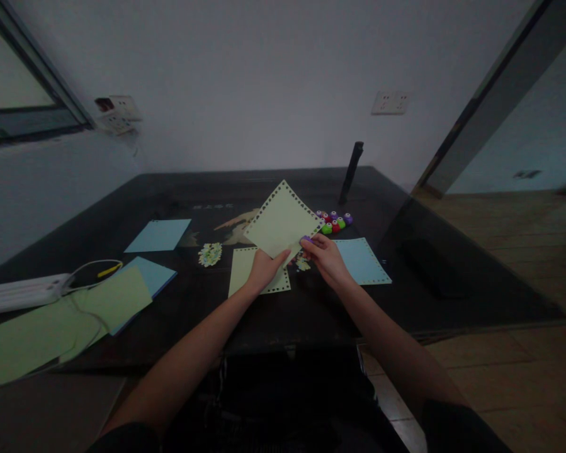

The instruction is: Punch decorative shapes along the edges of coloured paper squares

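Note:
My left hand [264, 267] pinches the near corner of a pale green paper sheet [283, 220] whose edges carry punched holes; the sheet is held tilted above the dark table [311, 302]. My right hand [325, 255] grips a small purple hole punch [306, 239] at the sheet's lower right edge. Under my left hand lies a second green sheet [245, 267] with punched edges. A light blue sheet [365, 261] with punched edges lies just right of my right hand. A small heap of punched paper bits [209, 254] rests to the left.
Several small coloured punches [334, 221] cluster behind the sheet. Blue paper [158, 235] and green and blue sheets [117, 296] lie at left, beside a white power strip [22, 292] with cable. A dark upright object [351, 171] stands at the back. A black case [429, 264] lies right.

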{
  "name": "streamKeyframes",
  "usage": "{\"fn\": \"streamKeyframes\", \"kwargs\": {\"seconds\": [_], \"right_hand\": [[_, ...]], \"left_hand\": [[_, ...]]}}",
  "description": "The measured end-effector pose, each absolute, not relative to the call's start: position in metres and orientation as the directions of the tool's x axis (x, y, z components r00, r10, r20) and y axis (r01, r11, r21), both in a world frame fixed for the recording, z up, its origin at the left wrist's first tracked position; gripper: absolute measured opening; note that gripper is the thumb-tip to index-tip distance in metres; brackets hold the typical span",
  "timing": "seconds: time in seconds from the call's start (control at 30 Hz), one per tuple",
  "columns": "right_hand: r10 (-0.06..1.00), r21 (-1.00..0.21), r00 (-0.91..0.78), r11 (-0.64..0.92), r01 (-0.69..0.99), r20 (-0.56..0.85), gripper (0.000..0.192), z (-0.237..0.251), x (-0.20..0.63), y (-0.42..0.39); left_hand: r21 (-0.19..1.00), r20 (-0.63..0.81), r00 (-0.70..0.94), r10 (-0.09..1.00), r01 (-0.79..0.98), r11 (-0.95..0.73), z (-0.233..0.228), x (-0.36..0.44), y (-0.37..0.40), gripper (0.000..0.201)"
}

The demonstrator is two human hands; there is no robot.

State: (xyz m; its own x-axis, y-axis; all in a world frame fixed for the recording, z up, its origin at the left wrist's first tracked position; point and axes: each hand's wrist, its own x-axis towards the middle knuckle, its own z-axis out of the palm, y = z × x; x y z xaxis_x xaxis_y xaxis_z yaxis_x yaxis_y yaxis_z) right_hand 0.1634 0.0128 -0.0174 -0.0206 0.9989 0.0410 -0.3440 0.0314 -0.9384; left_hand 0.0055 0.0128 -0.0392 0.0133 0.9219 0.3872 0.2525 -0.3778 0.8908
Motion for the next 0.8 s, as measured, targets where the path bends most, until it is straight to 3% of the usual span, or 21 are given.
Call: {"fn": "streamKeyframes", "kwargs": {"seconds": [0.8], "right_hand": [[0.998, -0.931, 0.005, 0.057, -0.361, 0.059, 0.03, -0.0211, 0.1634, 0.0153]], "left_hand": [[0.888, 0.38, 0.018, 0.925, 0.271, -0.371, -0.0406, 0.0073, 0.0123, 0.038]]}}
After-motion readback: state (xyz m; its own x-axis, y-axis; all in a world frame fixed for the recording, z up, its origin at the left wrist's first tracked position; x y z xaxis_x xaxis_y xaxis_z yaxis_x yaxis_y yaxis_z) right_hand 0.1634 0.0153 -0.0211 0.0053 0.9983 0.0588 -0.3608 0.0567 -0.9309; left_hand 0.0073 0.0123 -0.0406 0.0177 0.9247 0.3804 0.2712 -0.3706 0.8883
